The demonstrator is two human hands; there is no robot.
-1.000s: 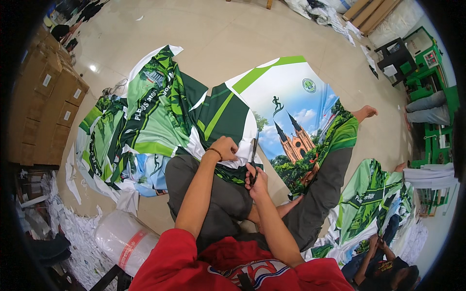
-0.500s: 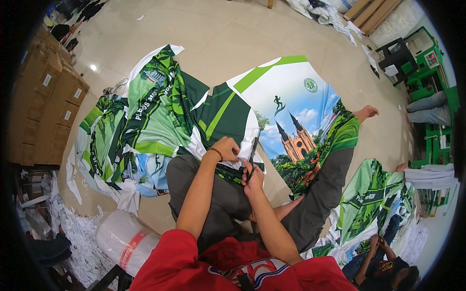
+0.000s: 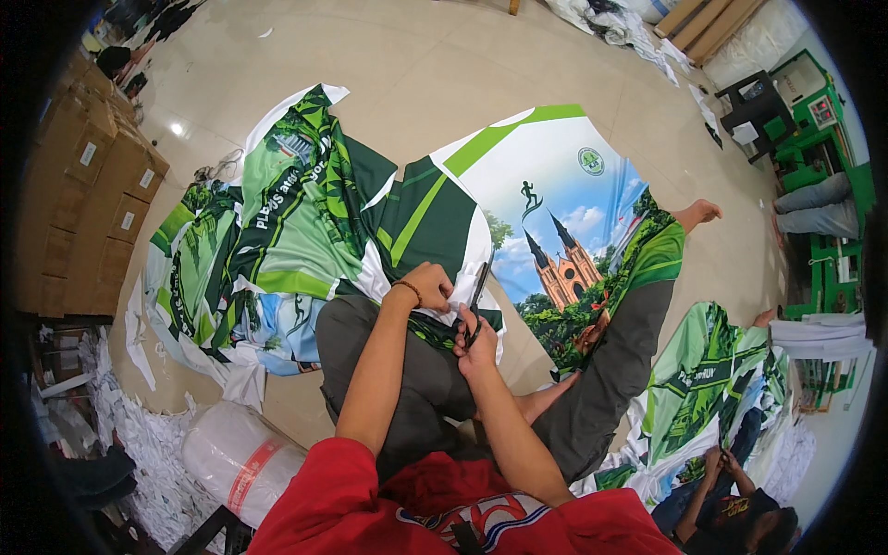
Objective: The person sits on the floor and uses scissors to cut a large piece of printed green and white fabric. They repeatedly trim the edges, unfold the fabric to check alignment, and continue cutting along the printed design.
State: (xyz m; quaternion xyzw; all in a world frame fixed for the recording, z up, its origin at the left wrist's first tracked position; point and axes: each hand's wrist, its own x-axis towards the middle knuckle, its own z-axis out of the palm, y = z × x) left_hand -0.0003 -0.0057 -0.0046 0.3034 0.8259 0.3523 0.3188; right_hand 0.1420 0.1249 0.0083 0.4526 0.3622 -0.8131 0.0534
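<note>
Dark scissors [image 3: 479, 292] point away from me, with my right hand [image 3: 476, 348] closed round their handles. Beside them my left hand [image 3: 427, 284], a beaded bracelet at its wrist, is closed on the printed green-and-white fabric [image 3: 430, 217] over my lap. The blades lie along the white margin of this piece; whether they are parted is hard to see. A panel printed with a church [image 3: 569, 268] spreads over my right leg. On my left, several green printed pieces [image 3: 296, 222] lie heaped on the floor.
Stacked cardboard boxes [image 3: 88, 199] stand at the left. White scraps [image 3: 153, 472] and a plastic-wrapped roll [image 3: 239, 453] lie at lower left. Another person [image 3: 740, 509] sits at lower right beside more printed fabric [image 3: 694, 388]. Green machines [image 3: 819, 139] and a black stool [image 3: 757, 113] are at right.
My right hand and the scissors have shifted slightly to the left. My left hand stays in nearly the same place on the fabric.
</note>
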